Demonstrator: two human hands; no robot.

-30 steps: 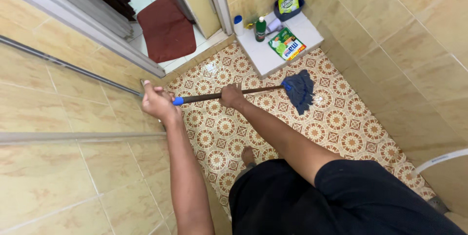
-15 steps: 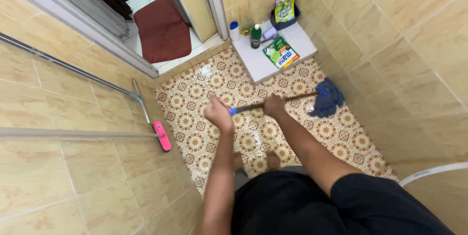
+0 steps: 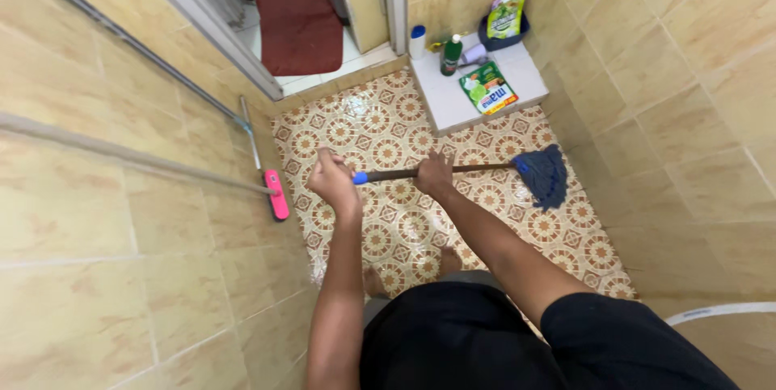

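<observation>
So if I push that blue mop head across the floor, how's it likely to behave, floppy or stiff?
Probably floppy: the blue mop head is a bunch of loose strands splayed on the patterned floor, so it should drag and bend rather than hold shape. The tiles look glossy and wet, so it likely slides easily. With left hand and right hand both on the handle, steering looks manageable.

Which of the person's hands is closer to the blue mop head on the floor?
The right. The right hand grips the mop handle partway along, nearer the blue mop head. The left hand grips the handle's blue-capped top end, farthest from it.
</observation>
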